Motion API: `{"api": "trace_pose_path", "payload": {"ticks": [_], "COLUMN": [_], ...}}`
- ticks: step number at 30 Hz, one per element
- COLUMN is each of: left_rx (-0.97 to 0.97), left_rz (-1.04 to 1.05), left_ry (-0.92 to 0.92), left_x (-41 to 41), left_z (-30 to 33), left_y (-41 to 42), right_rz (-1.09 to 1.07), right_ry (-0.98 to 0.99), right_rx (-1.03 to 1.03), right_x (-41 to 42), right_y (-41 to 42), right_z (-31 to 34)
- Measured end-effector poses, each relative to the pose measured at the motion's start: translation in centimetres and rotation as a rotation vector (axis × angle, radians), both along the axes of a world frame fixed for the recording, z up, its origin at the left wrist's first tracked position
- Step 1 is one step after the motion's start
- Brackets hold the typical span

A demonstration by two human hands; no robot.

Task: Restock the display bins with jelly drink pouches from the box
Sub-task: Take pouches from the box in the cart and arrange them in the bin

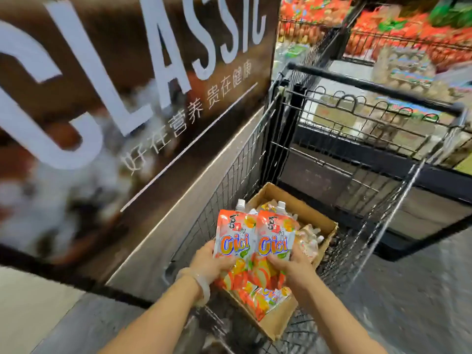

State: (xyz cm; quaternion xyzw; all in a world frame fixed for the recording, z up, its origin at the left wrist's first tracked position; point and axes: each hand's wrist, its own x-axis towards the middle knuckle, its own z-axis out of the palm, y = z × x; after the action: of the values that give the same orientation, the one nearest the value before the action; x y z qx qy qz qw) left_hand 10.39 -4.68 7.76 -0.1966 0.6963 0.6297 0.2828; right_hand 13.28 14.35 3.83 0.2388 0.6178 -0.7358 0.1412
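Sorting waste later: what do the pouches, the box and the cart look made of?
Pouches: glossy printed plastic film, judging by the sheen, with white caps that look plastic. Box: plain brown cardboard, matte, flaps open. Cart: dark wire mesh, apparently coated metal.

I see a wire shopping cart standing on the grey floor, hard against a brown "CLASSIC" display panel. On the cart's mesh bottom lies an open cardboard box, set at an angle, with orange jelly drink pouches lying loose in it. Past the box, the bottom looks bare, though blur makes that hard to confirm.
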Motion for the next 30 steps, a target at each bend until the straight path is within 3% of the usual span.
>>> {"api": "trace_pose_path", "payload": {"ticks": [8, 17, 30], "left_rx": [0.070, 0.045, 0.011], "left_rz": [0.331, 0.750, 1.367], "left_ry": [0.079, 0.148, 0.272], "left_x": [12.4, 28.1, 64.8], "left_z": [3.7, 4.7, 9.2], "left_y": [-6.2, -18.3, -34.6], "right_rz": [0.361, 0.766, 1.356], "right_ry": [0.081, 0.099, 0.197], "right_rx": [-0.003, -0.047, -0.123], "right_x": [6.3, 14.0, 43.4], "right_y": [-5.7, -20.3, -46.3], "right_z": [5.3, 7.2, 11.4]}}
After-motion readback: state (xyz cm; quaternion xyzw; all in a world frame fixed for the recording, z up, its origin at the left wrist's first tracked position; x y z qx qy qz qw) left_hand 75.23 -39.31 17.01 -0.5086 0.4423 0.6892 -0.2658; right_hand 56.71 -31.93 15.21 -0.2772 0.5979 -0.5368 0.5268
